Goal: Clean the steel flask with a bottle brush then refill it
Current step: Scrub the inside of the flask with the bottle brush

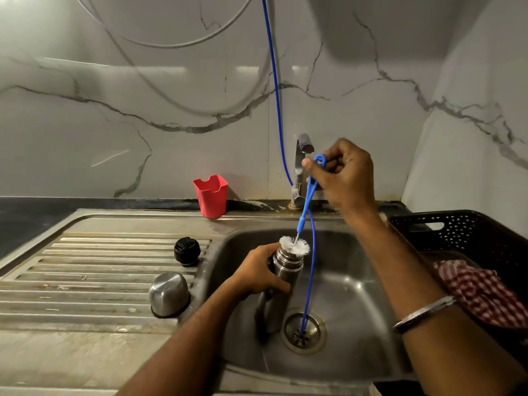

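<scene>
Marble-look backsplash behind a steel sink [357,295], tap [303,155] at 12 o'clock. Left hand [257,272] is wrapped around the steel flask [281,284], held tilted over the basin. Right hand [343,175] pinches the blue bottle brush [307,195], white bristles right at the flask's mouth. At 9 o'clock on the drainboard: black stopper [187,250] and steel cup lid [169,294].

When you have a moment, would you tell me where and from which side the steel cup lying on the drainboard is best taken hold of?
Grip the steel cup around its rounded dome, coming down from above. It stands mouth-down on the ribbed drainboard, so the rim is against the surface and only the smooth closed top and sides are free. Fingers spread around the sides should hold better than a pinch on the slick dome.
</scene>
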